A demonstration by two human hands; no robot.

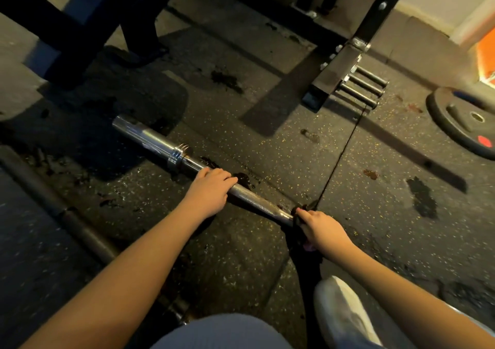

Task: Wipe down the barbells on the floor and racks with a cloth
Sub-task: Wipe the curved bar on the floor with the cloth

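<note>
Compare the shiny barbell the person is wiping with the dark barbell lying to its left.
The shiny barbell gleams silver; the dark barbell is dull grey. The left hand holds the shiny barbell and the right hand grips a black cloth round it; the dark barbell is untouched. Both slant the same way.

Left hand point(207, 192): bare.
Right hand point(321, 230): bare.
Left forearm point(128, 273): bare along its whole visible length.
Right forearm point(396, 281): bare to the frame edge.
Trousers point(222, 332): pale grey-blue, smooth fabric, seen at the bottom edge.
Shoe point(342, 314): white, creased soft upper, rounded toe.
</note>
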